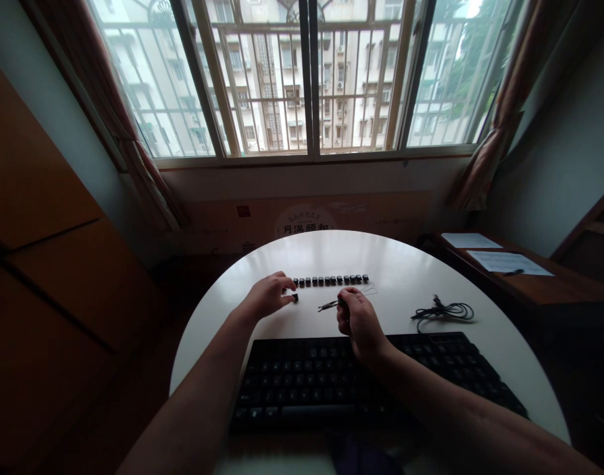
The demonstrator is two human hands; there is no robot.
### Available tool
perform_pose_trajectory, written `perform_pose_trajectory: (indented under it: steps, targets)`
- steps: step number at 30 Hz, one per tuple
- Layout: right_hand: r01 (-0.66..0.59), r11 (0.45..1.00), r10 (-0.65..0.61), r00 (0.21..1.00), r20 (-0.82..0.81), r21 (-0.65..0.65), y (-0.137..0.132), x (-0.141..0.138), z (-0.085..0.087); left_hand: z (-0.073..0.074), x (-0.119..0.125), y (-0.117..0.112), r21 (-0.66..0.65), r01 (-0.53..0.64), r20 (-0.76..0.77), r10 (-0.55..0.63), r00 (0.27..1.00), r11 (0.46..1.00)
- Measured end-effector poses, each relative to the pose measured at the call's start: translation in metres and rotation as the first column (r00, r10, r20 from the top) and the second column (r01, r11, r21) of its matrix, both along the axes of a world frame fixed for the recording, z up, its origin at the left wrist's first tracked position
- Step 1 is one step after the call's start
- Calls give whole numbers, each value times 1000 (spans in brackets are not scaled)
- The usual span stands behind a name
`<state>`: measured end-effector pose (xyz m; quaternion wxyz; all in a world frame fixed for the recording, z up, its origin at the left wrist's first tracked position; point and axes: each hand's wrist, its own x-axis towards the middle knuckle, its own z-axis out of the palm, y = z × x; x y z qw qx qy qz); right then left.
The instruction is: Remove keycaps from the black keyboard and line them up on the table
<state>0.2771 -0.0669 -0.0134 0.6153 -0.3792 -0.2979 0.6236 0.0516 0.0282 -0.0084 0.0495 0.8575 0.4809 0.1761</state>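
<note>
A row of several small black keycaps [332, 280] lies across the white table. At the row's left end is my left hand [270, 295], its thumb and index finger apart. A single keycap [295, 298] sits by the thumb tip, just below the row; whether the thumb touches it is unclear. My right hand [360, 320] is closed around a keycap puller [328, 305], with its dark forked end pointing left and thin wire loops sticking out behind to the right. Below both hands lies a black keyboard [302, 380], partly covered by my right forearm.
A coiled black cable [445, 310] rests right of my right hand on the round white table [207, 343]. Beyond the table stands a printed cardboard box [212, 218] under the window. Papers [509, 262] and a dark pen [513, 272] lie on a brown side table at right.
</note>
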Motion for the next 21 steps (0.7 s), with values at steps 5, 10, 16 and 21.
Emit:
perform_pose_trajectory:
  steps: [5,10,16,21]
  targets:
    - [0,1000,0,1000,4,2,1,0,0,-2,8,-3,-30,-26,-63,24,998,999]
    - [4,1000,-4,1000,4,7,1,0,0,-1,10,-4,-49,-49,-66,46,997,998]
    - [2,1000,-2,1000,19,5,0,0,2,-5,7,-1,-51,-85,-79,81,994,995]
    - [-3,1000,3,1000,8,3,0,0,1,-8,4,1,-29,-80,-65,78,995,996]
